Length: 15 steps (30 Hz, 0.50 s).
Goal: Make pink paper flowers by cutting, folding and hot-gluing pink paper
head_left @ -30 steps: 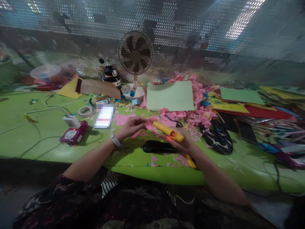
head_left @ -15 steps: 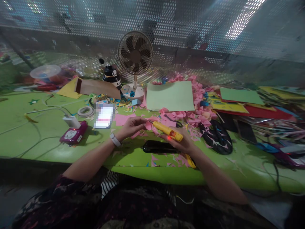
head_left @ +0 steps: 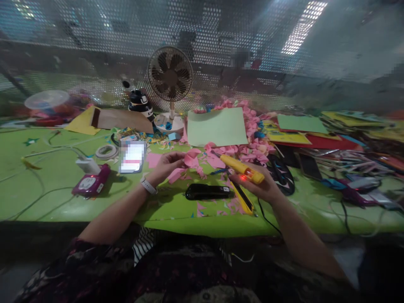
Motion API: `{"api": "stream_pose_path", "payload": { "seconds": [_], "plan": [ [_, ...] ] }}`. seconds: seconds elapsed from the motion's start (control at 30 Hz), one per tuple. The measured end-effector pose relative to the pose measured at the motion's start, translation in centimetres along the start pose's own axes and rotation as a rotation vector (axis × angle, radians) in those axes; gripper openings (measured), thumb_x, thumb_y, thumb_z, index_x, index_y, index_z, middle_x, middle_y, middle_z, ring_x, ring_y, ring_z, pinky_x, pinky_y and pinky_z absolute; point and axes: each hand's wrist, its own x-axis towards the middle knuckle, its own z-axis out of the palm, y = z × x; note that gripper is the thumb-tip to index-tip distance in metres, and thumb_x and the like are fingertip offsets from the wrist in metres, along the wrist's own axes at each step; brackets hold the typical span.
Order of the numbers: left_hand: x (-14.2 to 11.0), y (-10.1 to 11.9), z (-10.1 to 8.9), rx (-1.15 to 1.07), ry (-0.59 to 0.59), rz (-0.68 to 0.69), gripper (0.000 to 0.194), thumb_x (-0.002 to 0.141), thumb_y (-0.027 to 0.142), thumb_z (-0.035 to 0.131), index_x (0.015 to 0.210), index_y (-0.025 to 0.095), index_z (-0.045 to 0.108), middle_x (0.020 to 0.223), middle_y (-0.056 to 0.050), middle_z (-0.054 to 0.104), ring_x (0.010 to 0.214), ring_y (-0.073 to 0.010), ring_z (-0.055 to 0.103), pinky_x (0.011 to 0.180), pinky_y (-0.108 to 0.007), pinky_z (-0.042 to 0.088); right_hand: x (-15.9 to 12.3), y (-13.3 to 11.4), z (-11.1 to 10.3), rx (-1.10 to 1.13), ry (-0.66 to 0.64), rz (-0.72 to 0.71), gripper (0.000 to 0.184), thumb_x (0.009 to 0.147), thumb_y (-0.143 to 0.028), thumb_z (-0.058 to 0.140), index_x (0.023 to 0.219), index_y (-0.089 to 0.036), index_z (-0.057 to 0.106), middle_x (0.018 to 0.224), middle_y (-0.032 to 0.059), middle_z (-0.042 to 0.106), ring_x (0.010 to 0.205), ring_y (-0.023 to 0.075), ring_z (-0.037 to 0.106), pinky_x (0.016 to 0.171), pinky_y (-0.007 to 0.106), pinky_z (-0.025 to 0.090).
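My left hand, a white band on its wrist, pinches a curled piece of pink paper between thumb and fingers. In my right hand is a yellow glue gun with a small red light glowing by the fingers. Its thin tip points left towards the pink paper, a short gap apart from it. A black stapler-like object lies on the table below my hands. Beside it, under my right hand, rests a yellow-and-black tool, partly hidden.
A lit phone, a tape roll and a purple power socket with cables are at left. Behind stand a fan and a pale green sheet against heaped pink paper pieces. Coloured sheets lie right.
My right hand has drawn the glue gun back to the right, away from the pink paper. The yellow-and-black tool shows more. The whole view has shifted slightly.
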Motion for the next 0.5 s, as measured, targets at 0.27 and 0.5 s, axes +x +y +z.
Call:
{"api": "stream_pose_path", "payload": {
  "seconds": [0.27, 0.5],
  "plan": [
    [-0.1, 0.4, 0.4, -0.033, 0.086, -0.017, 0.033, 0.061, 0.034, 0.088, 0.084, 0.014, 0.073, 0.078, -0.004, 0.075, 0.067, -0.0152, 0.071, 0.073, -0.032, 0.063, -4.9, 8.4, -3.7, -0.606, 0.112, 0.473, 0.044, 0.083, -0.064, 0.058, 0.077, -0.020, 0.056, 0.079, 0.0116, 0.065, 0.075, 0.0256, 0.061, 0.068, 0.035, 0.044],
    [0.0, 0.2, 0.0, 0.003, 0.083, -0.012, 0.030, 0.065, 0.033, 0.086, 0.086, 0.015, 0.074, 0.078, -0.003, 0.075, 0.066, -0.0131, 0.070, 0.071, -0.027, 0.061, -6.9, 10.9, -5.9, -0.660, -0.044, 0.804, 0.040, 0.073, -0.055, 0.073, 0.082, -0.017, 0.064, 0.083, 0.0141, 0.069, 0.077, 0.0268, 0.063, 0.064, 0.033, 0.040]
  ]
}}
